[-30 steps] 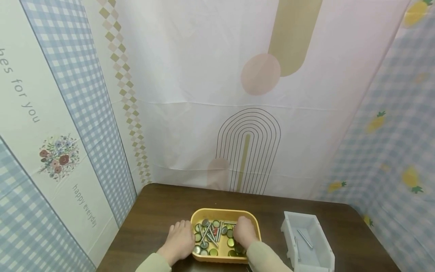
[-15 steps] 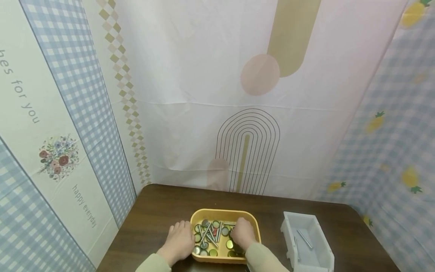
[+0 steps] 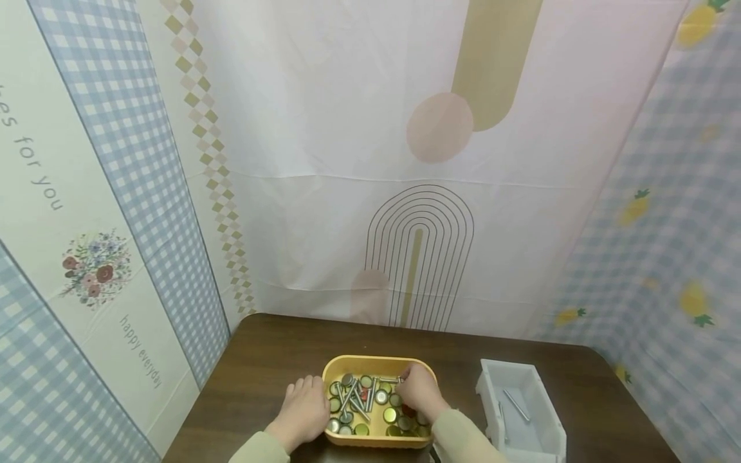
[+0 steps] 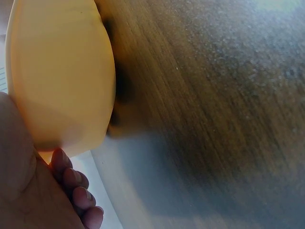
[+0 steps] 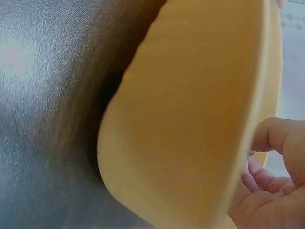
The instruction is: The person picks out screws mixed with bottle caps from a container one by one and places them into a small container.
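Note:
In the head view, a yellow tray [image 3: 379, 441] holds loose bottle caps [image 3: 390, 415] and silver bolts [image 3: 371, 395]. My left hand [image 3: 303, 408] grips its left side; the left wrist view shows the fingers [image 4: 76, 178] bent beside the outer wall, thumb tip hidden. Over the tray's right side, my right hand [image 3: 421, 389] reaches in and pinches the end of a bolt [image 3: 389, 379] lying near the back wall. From the right wrist, only a small metallic bit [image 5: 251, 153] shows between thumb and fingers; the near wall covers the rest.
A white bin [image 3: 489, 402] with two bolts [image 3: 517, 405] in it stands to the right of the tray. Both rest on a dark wooden table [image 3: 278, 341]. Patterned cloth [image 3: 324, 225] hangs behind the table and at both sides.
My right hand has lifted from among the caps, uncovering several, and its fingertips have come to the bolt by the back wall. My left hand stays on the tray.

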`<state>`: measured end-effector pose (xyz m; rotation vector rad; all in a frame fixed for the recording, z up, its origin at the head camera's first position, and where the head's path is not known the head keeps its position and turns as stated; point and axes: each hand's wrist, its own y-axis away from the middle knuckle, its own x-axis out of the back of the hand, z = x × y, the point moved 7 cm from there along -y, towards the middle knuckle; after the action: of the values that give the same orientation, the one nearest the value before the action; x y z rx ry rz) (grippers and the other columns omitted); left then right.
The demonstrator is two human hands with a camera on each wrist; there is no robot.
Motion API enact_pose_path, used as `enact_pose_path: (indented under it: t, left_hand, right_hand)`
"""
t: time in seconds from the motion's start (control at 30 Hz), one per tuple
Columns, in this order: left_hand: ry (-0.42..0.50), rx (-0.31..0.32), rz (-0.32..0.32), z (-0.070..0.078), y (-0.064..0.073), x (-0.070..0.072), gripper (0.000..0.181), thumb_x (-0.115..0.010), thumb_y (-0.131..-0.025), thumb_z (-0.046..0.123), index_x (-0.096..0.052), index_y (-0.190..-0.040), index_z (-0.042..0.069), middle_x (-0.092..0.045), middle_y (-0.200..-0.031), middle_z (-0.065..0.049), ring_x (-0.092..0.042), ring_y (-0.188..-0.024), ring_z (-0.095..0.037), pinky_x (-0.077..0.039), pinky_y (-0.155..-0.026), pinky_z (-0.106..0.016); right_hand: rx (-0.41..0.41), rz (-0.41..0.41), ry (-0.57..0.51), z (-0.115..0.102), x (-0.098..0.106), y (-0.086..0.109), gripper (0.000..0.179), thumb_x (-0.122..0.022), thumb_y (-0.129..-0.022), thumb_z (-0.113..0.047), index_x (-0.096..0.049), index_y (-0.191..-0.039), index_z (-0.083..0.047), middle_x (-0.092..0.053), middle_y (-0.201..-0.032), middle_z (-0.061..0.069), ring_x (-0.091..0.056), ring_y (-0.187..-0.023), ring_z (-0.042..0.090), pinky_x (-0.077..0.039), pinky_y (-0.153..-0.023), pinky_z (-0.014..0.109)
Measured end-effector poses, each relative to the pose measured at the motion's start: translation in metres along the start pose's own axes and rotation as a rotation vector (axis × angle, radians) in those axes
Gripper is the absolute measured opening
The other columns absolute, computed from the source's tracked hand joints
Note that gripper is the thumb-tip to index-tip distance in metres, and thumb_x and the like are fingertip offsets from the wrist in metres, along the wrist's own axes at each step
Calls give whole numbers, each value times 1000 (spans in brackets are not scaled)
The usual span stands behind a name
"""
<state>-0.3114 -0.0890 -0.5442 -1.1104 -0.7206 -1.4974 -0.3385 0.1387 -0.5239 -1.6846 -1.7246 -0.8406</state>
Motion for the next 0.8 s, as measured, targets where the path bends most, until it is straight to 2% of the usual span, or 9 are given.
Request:
enact_pose_path:
  t: [0.1,0.27,0.47,0.63,0.7,0.8]
  left_hand:
    - [-6,-2,19,-1,0,0,9,-51,-89,15,-50,-87,6,-41,-79,-4,-40,-76,-23,-31,-70,-43]
    - [-15,-16,65,-2,1,-1,8,-51,-88,14,-49,-85,7,-40,-77,-3,-40,-75,-22,-31,-70,-43]
    - [-14,-17,64,-2,1,-1,9,-52,-87,15,-50,-87,6,-41,-78,-4,-40,-75,-23,-31,-70,-44]
    - [-17,-13,48,-3,0,-3,10,-52,-88,15,-50,-87,6,-41,-79,-4,-40,-76,-23,-31,-71,-44]
    - [-14,-15,40,-2,0,-3,10,-52,-88,15,-50,-87,6,-42,-80,-5,-41,-76,-23,-32,-71,-44]
    - [-15,-16,31,-1,-1,-2,10,-52,-89,16,-50,-87,6,-42,-80,-5,-41,-76,-23,-32,-71,-45]
  right_hand:
    - [-18,-45,-74,1,3,0,10,-67,-80,-1,-59,-84,-3,-55,-74,4,-54,-64,16,-47,-59,32]
    - [-42,-127,-211,3,3,1,11,-63,-82,3,-56,-90,0,-55,-75,10,-61,-64,23,-49,-54,34]
    - [10,-152,-347,-4,14,6,21,-59,-82,6,-55,-103,5,-57,-83,14,-62,-67,29,-54,-60,42]
    - [78,-132,-319,-4,30,8,27,-58,-78,6,-58,-105,5,-60,-76,13,-59,-59,23,-50,-53,36]
    - [90,-124,-306,0,36,6,28,-57,-77,5,-58,-105,4,-57,-70,8,-55,-57,18,-46,-51,32]
    - [87,-114,-314,7,44,5,28,-59,-78,4,-59,-106,5,-58,-71,8,-57,-60,20,-50,-54,34]
